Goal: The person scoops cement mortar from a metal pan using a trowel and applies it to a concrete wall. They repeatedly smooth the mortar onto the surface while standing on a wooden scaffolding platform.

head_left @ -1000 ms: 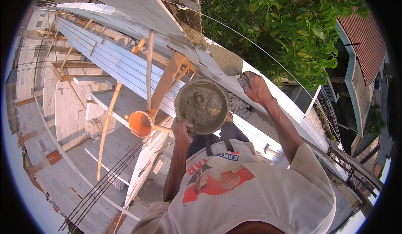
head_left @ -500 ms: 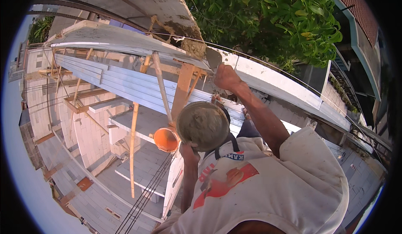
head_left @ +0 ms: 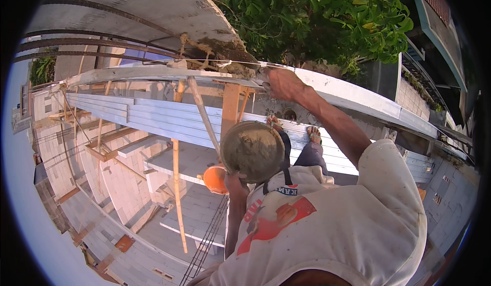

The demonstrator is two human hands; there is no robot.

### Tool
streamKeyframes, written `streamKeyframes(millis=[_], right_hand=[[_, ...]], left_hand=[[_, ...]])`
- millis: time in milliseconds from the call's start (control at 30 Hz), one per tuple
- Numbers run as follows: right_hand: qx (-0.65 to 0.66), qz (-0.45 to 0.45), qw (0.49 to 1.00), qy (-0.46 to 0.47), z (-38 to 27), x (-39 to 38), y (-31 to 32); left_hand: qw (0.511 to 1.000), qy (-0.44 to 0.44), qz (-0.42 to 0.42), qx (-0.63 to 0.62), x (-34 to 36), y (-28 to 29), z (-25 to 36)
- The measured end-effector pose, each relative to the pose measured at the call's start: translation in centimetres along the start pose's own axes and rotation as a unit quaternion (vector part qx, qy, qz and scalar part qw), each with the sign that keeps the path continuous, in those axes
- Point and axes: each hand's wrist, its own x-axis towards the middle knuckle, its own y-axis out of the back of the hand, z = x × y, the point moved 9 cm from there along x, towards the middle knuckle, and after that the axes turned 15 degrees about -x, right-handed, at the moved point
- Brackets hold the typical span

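A dark round bucket [head_left: 230, 148] of wet grey mortar [head_left: 253, 149] hangs in front of my body. My left hand [head_left: 236, 185] grips its near left rim. Up at the wall top, my right hand [head_left: 287, 85] is closed around a trowel [head_left: 262, 75]; its handle is hidden in the fist and little of the blade shows. The blade is against the edge where rough mortar [head_left: 239, 69] lies, beside the long white wall top [head_left: 348, 94].
My sandalled feet [head_left: 314, 135] stand on pale ribbed metal planks [head_left: 174, 122]. An orange bucket [head_left: 215, 178] sits below left of the mortar bucket. A wooden post [head_left: 229, 109] and a slanting pole [head_left: 202, 109] rise nearby. Steel bars [head_left: 110, 11] run upper left; leafy branches [head_left: 317, 20] hang beyond the wall.
My right hand has shifted slightly up, and the trowel blade, plainly visible before, is now mostly hidden against the wall edge. The whole view has tilted, showing more of my feet.
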Motion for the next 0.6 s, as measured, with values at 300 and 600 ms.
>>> streamKeyframes(millis=[300, 600], right_hand=[[-0.013, 0.041, 0.999, 0.005, -0.9, 2.7, -5.0], [-0.064, -0.004, 0.996, -0.068, 3.0, -1.1, -3.4]], left_hand=[[0.937, 0.187, 0.099, -0.277, 1.1, 0.6, -0.4], [0.921, -0.265, -0.080, 0.274, -0.4, -1.8, 7.8]])
